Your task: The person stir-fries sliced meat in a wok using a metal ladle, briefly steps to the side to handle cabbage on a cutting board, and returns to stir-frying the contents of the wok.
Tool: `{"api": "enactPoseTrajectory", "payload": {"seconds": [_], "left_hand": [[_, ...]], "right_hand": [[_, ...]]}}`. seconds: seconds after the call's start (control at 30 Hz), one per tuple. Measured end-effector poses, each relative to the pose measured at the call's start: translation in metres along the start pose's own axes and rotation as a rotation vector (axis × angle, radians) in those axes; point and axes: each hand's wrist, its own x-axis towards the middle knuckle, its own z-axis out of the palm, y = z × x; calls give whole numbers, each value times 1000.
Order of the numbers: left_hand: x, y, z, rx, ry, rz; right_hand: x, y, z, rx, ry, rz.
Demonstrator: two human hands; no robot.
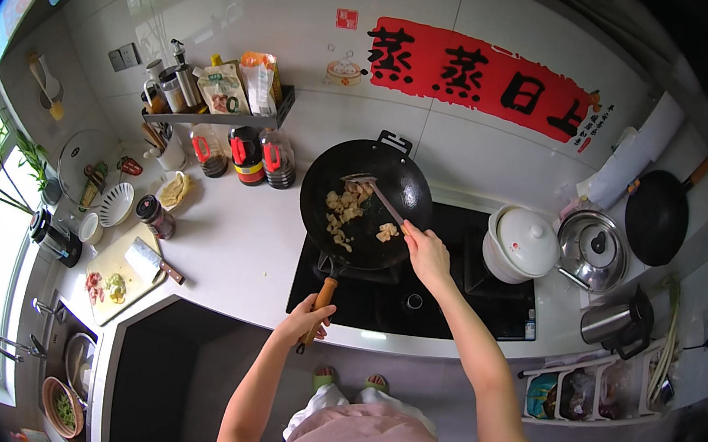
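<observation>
A black wok [397,186] stands on the glass gas hob [350,309]. Its wooden handle [324,296] points towards me, and my left hand [306,322] is closed around it. My right hand [426,255] grips a metal spatula [388,205] near the wok's right edge. The spatula's blade lies in the wok, at the upper end of a strip of browned food pieces [345,208], which look like meat. A smaller clump of pieces [387,231] sits apart, to the right. The far side of the spatula's handle is partly hidden by my right hand.
Left on the counter are a cutting board [140,288] with a cleaver [149,261] and chopped food, a dark-lidded jar [156,217] and bowls. Sauce bottles [245,156] stand under a spice shelf [221,119]. Right of the wok are a lidded white pot [522,243], a steel lid [593,250] and a kettle [617,322].
</observation>
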Motion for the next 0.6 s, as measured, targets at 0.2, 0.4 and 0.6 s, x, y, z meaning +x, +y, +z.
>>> {"api": "enactPoseTrajectory", "payload": {"seconds": [0.2, 0.4, 0.6], "left_hand": [[1, 5, 5, -51, -105, 28], [6, -11, 26, -76, -28, 39], [0, -14, 53, -98, 30, 66]], "right_hand": [[-12, 28, 17, 78, -161, -111], [-32, 40, -72, -136, -267, -116], [-66, 4, -148, -386, -446, -137]]}}
